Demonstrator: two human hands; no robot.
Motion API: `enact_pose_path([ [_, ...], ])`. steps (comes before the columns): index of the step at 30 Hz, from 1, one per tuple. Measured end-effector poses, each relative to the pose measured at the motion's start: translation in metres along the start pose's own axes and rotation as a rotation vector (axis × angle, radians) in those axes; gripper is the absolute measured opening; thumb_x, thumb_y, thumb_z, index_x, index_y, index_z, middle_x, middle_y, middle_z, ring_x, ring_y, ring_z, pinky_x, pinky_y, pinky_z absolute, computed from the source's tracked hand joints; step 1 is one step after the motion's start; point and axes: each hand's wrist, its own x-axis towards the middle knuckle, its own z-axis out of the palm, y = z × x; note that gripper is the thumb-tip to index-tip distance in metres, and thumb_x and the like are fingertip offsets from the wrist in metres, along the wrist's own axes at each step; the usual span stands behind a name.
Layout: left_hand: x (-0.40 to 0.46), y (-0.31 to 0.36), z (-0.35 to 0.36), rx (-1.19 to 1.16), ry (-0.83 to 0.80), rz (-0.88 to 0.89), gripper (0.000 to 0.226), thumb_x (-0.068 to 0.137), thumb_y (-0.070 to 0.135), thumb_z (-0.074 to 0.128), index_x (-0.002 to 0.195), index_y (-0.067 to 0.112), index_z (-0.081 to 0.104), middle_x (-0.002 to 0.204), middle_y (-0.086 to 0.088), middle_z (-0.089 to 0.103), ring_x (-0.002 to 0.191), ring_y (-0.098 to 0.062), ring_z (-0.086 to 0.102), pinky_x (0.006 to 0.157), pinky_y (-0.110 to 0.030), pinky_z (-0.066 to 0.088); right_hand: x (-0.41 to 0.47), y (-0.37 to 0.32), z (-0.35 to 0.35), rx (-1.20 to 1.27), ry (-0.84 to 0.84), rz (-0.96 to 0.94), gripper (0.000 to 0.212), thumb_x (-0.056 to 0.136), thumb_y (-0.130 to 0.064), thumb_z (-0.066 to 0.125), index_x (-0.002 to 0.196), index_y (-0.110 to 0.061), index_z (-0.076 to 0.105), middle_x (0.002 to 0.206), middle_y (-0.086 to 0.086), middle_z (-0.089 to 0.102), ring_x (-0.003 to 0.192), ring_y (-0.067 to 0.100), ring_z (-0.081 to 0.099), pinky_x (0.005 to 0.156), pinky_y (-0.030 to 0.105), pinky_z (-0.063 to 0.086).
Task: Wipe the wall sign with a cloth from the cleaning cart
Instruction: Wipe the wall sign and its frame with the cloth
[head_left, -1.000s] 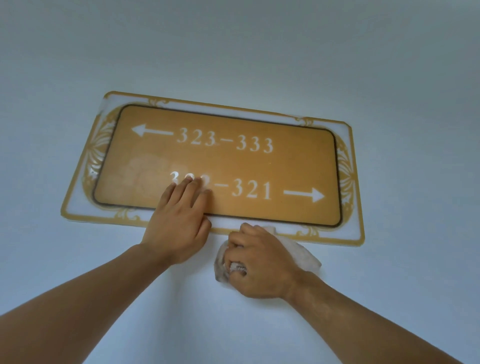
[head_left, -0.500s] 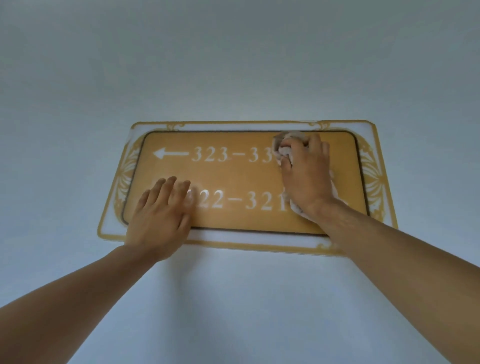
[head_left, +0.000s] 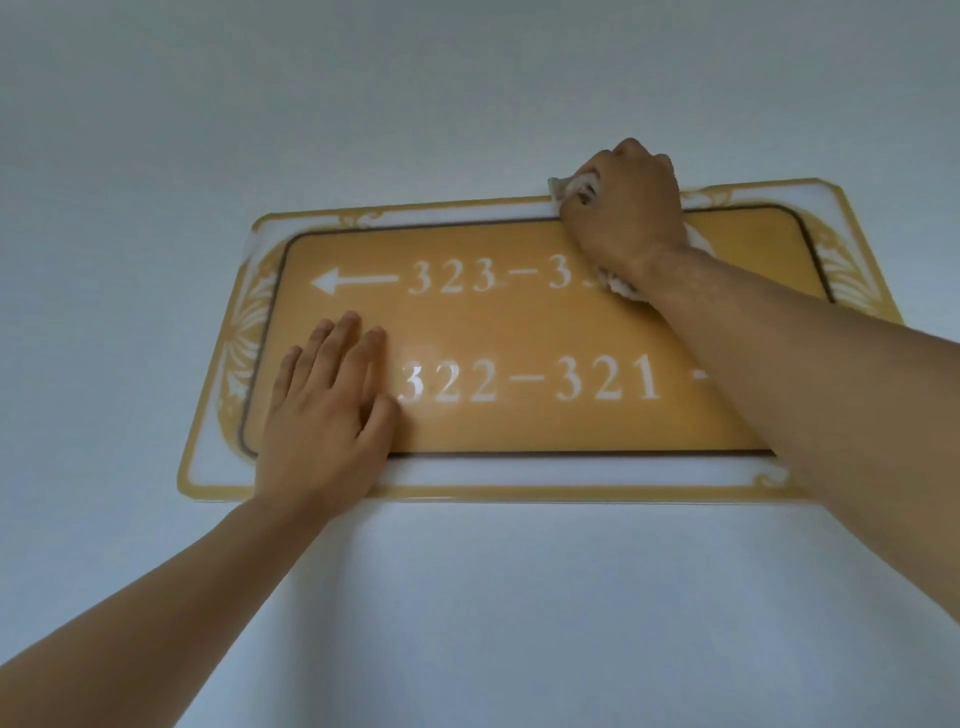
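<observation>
The wall sign (head_left: 519, 322) is a yellow-orange plate with white room numbers and arrows, inside a white border with gold trim, fixed to a pale wall. My left hand (head_left: 327, 421) lies flat on the sign's lower left part, fingers spread slightly, holding nothing. My right hand (head_left: 623, 208) is closed on a white cloth (head_left: 569, 186) and presses it against the sign's upper edge, right of the middle. Most of the cloth is hidden under the hand; bits show at the knuckles and beside the wrist. My right forearm covers the lower right arrow.
The pale blue-grey wall (head_left: 467, 104) fills the rest of the view above, below and beside the sign. The cleaning cart is not in view.
My right hand with the cloth has moved from below the sign's bottom edge up over the right part to the top edge. My left hand stays pressed on the sign's lower left.
</observation>
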Motion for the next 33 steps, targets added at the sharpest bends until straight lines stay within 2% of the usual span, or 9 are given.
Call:
enact_pose_path([
  [4,0.002,-0.001,0.002,-0.012,0.006,-0.059,0.073,0.091,0.045,0.031,0.158,0.026,0.01,0.168,-0.006,0.006,0.154,-0.019,0.003,0.125,-0.04,0.002,-0.004,-0.024,0.007,0.072,-0.033,-0.127,0.037,0.091,-0.045,0.055,0.11,-0.017,0.07,0.115,0.006,0.059,0.105,0.027,0.053,0.094,0.028,0.036],
  [6,0.001,-0.001,0.003,-0.002,-0.005,-0.065,0.073,0.092,0.046,0.031,0.158,0.027,0.007,0.167,-0.009,0.006,0.154,-0.021,0.002,0.125,-0.04,0.001,-0.01,-0.03,0.011,0.077,-0.068,-0.17,0.037,0.088,-0.049,0.056,0.11,-0.022,0.07,0.115,0.002,0.059,0.106,0.025,0.052,0.094,0.028,0.036],
  [13,-0.001,0.001,0.002,0.006,0.023,-0.039,0.063,0.095,0.047,0.024,0.154,0.026,0.022,0.165,-0.013,0.016,0.153,-0.026,0.009,0.125,-0.044,0.005,-0.042,-0.045,0.017,0.13,-0.175,-0.356,0.03,0.089,-0.05,0.058,0.107,-0.03,0.07,0.109,-0.008,0.061,0.104,0.02,0.053,0.083,0.027,0.033],
  [15,-0.001,0.001,0.002,0.0,0.031,-0.034,0.063,0.095,0.047,0.023,0.154,0.024,0.022,0.164,-0.014,0.018,0.152,-0.028,0.011,0.125,-0.046,0.007,-0.049,-0.045,0.016,0.142,-0.19,-0.367,0.028,0.089,-0.051,0.058,0.104,-0.031,0.071,0.107,-0.009,0.061,0.101,0.019,0.053,0.081,0.029,0.036],
  [18,0.0,0.0,0.001,0.008,0.03,-0.032,0.063,0.096,0.049,0.023,0.154,0.024,0.022,0.164,-0.015,0.019,0.152,-0.028,0.011,0.125,-0.047,0.008,-0.061,-0.05,0.015,0.176,-0.215,-0.364,0.029,0.086,-0.054,0.06,0.101,-0.032,0.072,0.106,-0.012,0.061,0.102,0.017,0.055,0.086,0.033,0.043],
  [25,-0.001,0.003,0.0,0.025,0.002,-0.03,0.064,0.096,0.049,0.023,0.154,0.022,0.024,0.164,-0.017,0.018,0.152,-0.031,0.011,0.125,-0.049,0.008,-0.102,-0.064,0.012,0.194,-0.275,-0.392,0.018,0.086,-0.048,0.064,0.097,-0.034,0.07,0.105,-0.017,0.06,0.1,0.016,0.049,0.082,0.036,0.045],
  [29,-0.001,0.003,-0.001,0.041,-0.02,-0.032,0.066,0.095,0.049,0.024,0.154,0.019,0.025,0.164,-0.02,0.017,0.152,-0.034,0.011,0.124,-0.051,0.008,-0.138,-0.074,0.004,0.207,-0.353,-0.44,0.015,0.082,-0.047,0.068,0.093,-0.036,0.07,0.104,-0.019,0.06,0.097,0.014,0.047,0.077,0.027,0.038],
  [33,-0.002,0.004,-0.005,0.053,-0.079,-0.023,0.069,0.094,0.05,0.022,0.154,0.017,0.022,0.163,-0.023,0.015,0.152,-0.036,0.009,0.123,-0.053,0.009,-0.177,-0.081,-0.005,0.182,-0.471,-0.5,0.025,0.075,-0.047,0.075,0.096,-0.036,0.068,0.105,-0.021,0.057,0.093,0.012,0.043,0.076,0.02,0.035],
])
